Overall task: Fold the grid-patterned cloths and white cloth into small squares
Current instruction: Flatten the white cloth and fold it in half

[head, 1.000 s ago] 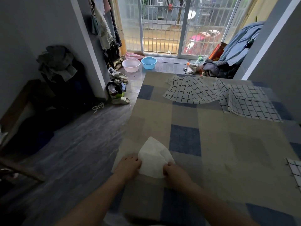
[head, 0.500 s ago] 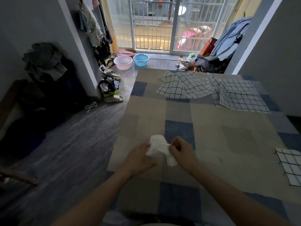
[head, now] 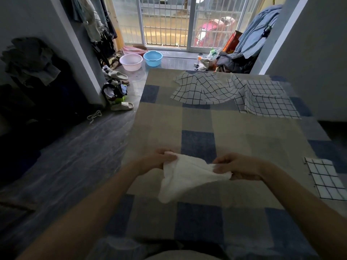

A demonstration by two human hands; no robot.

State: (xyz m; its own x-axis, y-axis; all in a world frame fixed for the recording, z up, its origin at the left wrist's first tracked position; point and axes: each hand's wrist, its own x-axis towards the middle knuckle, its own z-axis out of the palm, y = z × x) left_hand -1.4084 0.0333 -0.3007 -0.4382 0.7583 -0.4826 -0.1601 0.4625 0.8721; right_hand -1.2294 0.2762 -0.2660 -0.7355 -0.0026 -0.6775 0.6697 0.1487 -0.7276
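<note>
Holding the white cloth (head: 185, 177) spread between them above the near part of the checked mat (head: 234, 128), the left hand (head: 159, 160) and right hand (head: 238, 167) each pinch an edge. The white-cloth fold seems under way; next it needs laying flat and its corners matched.

The hands have lifted the white cloth (head: 185, 177) off the bed and spread apart, stretching it.

One camera only, worn on my head, looks forward and down along my forearms — close over my left hand (head: 159, 161) and right hand (head: 237, 167) above the checked bedcover (head: 234, 128), its wide angle reaching the barred door (head: 165, 21) at the far end of the room.
</note>
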